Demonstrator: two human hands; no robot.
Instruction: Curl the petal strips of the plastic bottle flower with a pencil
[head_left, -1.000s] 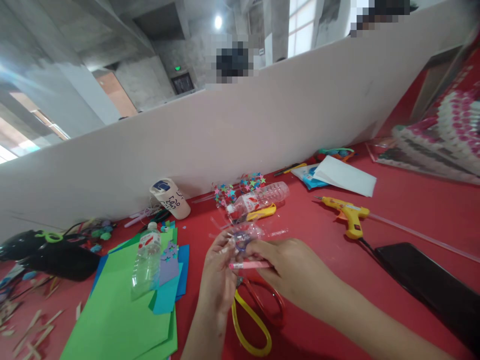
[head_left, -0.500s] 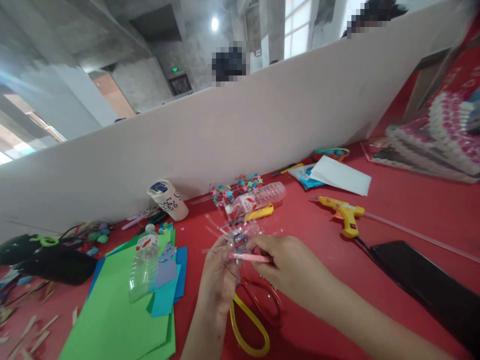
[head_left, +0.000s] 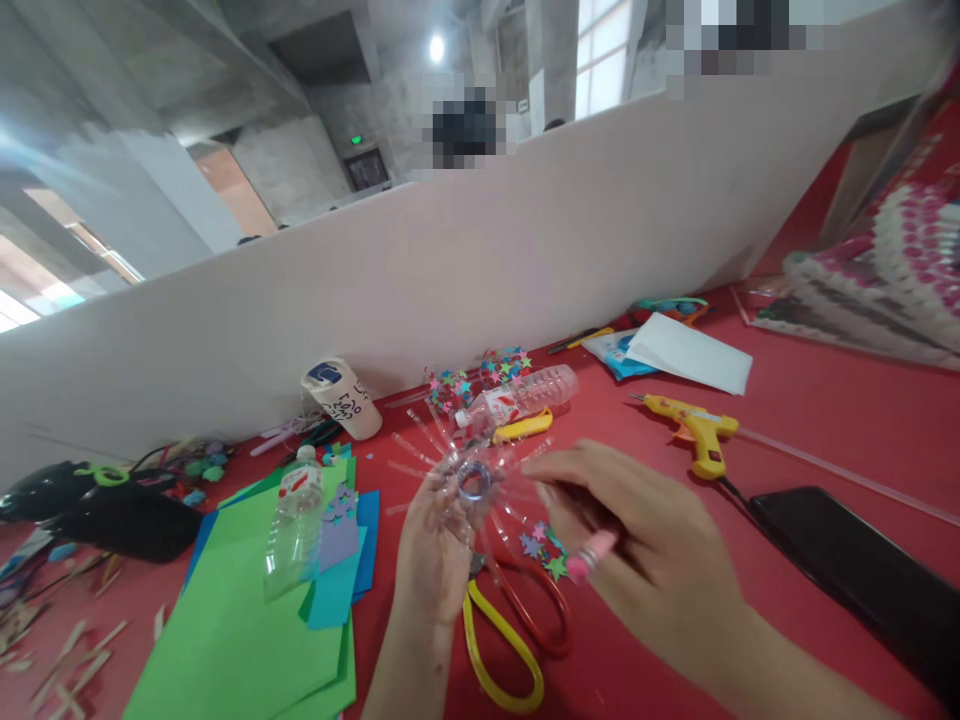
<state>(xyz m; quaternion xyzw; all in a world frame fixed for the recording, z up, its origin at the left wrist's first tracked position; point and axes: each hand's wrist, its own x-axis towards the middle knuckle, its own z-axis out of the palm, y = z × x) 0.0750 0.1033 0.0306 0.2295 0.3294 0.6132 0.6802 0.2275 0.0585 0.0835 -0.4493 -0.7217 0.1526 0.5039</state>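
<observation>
My left hand point(head_left: 435, 535) is closed around a cut clear plastic bottle top point(head_left: 474, 482), its round neck facing me. Thin strips fan out from it on all sides. My right hand point(head_left: 637, 520) grips a pink pencil point(head_left: 596, 553), its eraser end toward me, just right of the bottle top. Its fingertips are near the strips; whether they touch one I cannot tell. Under the hands lie scissors point(head_left: 504, 645) with one yellow and one red handle. Small star stickers point(head_left: 546, 550) are on the table between the hands.
A plastic bottle point(head_left: 517, 395) and a yellow cutter point(head_left: 523, 427) lie ahead. To the right are a yellow glue gun point(head_left: 694, 430) and a black phone-like slab point(head_left: 847, 570). Green sheets point(head_left: 240, 600) carry another bottle point(head_left: 295, 525). A white cup point(head_left: 341, 400) leans by the partition point(head_left: 450, 270).
My right hand has drawn back to the right, away from the bottle neck, with the pencil turned toward me. The bottle top has tilted, so its neck opening and spread strips show. Stars are uncovered.
</observation>
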